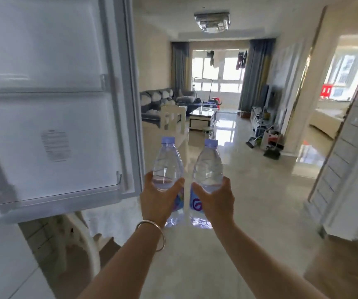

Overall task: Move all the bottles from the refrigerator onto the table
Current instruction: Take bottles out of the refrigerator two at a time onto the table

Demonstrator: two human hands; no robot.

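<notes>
Grip, left hand (157, 200): wrapped tight around the waist of a clear plastic water bottle with a pale purple cap (168, 169), thumb on the inner side, fingers curled round the outer side.
Grip, right hand (216, 201): closed the same way around a second clear plastic bottle with a pale purple cap and purple-lettered label (207, 171).
Bottles: both are held upright in the air, side by side and close together, caps at the top; whether they touch cannot be told.
Wrist: a plain silver metal bangle (152, 234) is worn on the left forearm, just behind the grip.
Left of the grip: the open white refrigerator door (55, 104) is seen, its clear plastic door shelf (66, 196) level with the held bottles.
Beyond the grip: a white dining chair (172, 118) is seen past the bottle caps, beside a pale tabletop (182, 140).
Below the grip: glossy cream floor tiles (260, 190) are seen.
</notes>
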